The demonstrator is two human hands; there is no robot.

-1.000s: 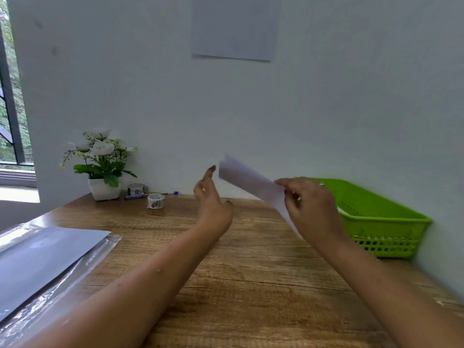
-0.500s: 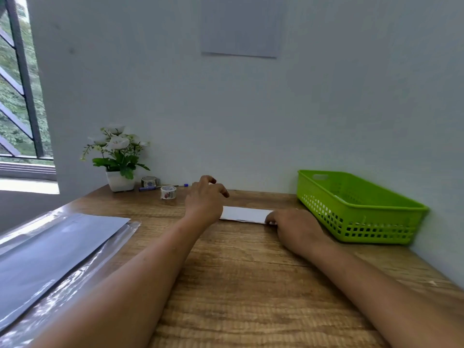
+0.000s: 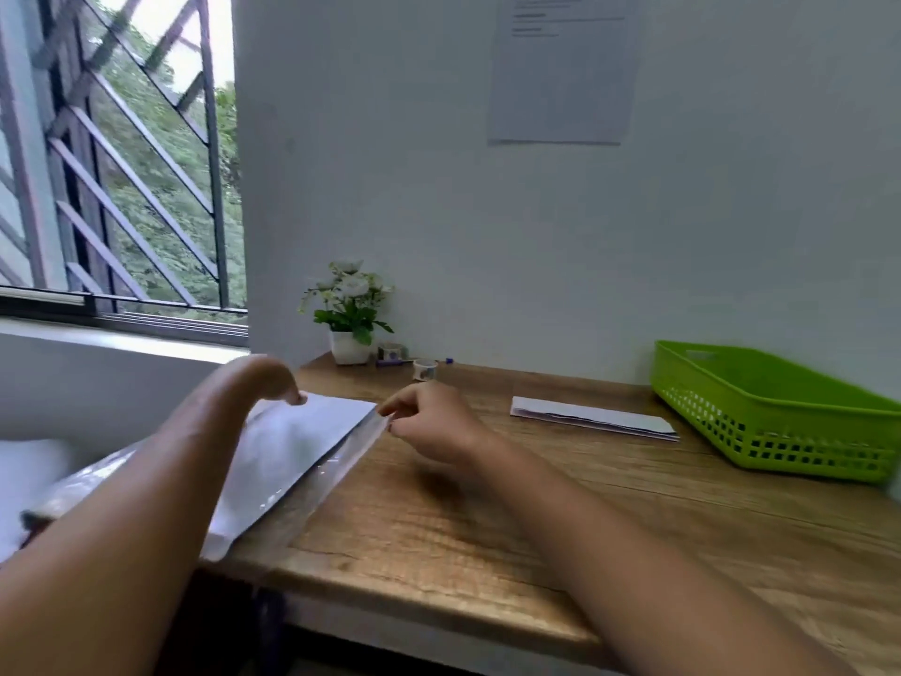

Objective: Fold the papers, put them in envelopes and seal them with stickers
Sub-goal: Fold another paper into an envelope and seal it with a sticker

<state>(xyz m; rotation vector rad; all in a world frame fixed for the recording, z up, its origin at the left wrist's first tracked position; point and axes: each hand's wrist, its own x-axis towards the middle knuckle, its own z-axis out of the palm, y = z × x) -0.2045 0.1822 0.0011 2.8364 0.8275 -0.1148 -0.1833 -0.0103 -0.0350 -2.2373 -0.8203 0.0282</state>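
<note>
At the left of the frame, both hands are working at the plastic sleeve (image 3: 273, 461) of sheets on the wooden table (image 3: 487, 519).

The left hand (image 3: 265, 378) is pressing its curled fingertips on the far edge; the right hand (image 3: 429, 422) is pinching the corner flap; the folded paper (image 3: 592, 416) is lying at centre right beside the green basket (image 3: 780, 407). The slick sleeve, overhanging the table edge, could slide off.

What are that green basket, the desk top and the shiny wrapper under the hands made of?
The green basket looks like moulded plastic: an even bright colour and a grid of holes in its wall. The desk top shows brown wood grain, matt; whether solid wood or a laminate cannot be told. The wrapper seems a thin clear plastic film, glossy and crinkled, with pale sheets showing through.
</note>
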